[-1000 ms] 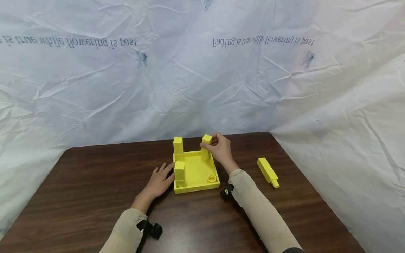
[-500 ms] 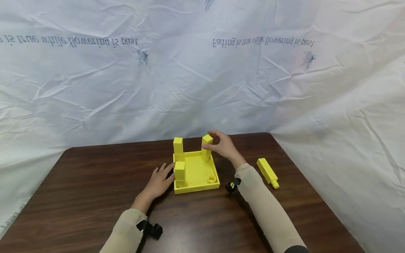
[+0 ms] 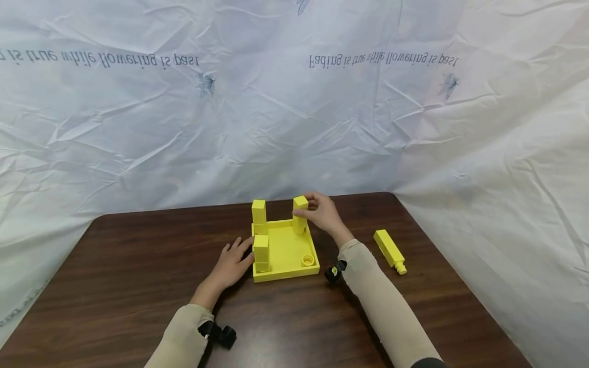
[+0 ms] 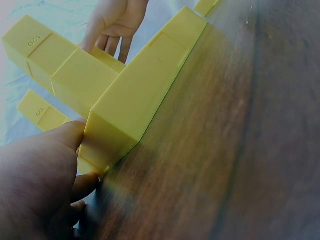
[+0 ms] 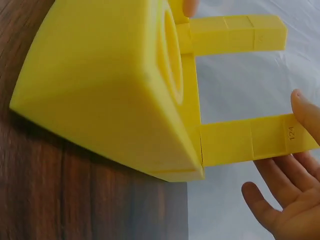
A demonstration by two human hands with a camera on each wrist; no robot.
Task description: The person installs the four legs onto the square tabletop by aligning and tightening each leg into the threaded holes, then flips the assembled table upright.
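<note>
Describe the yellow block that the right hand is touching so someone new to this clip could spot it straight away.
On the dark brown wooden table sits a square yellow plastic tray with three upright yellow rectangular posts in its corners. The one meant is the post at the far right corner. Unlike the other two, the right hand touches its top with its fingertips.

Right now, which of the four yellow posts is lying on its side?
The loose post on the table, right of the yellow base; the other three stand upright in it.
</note>
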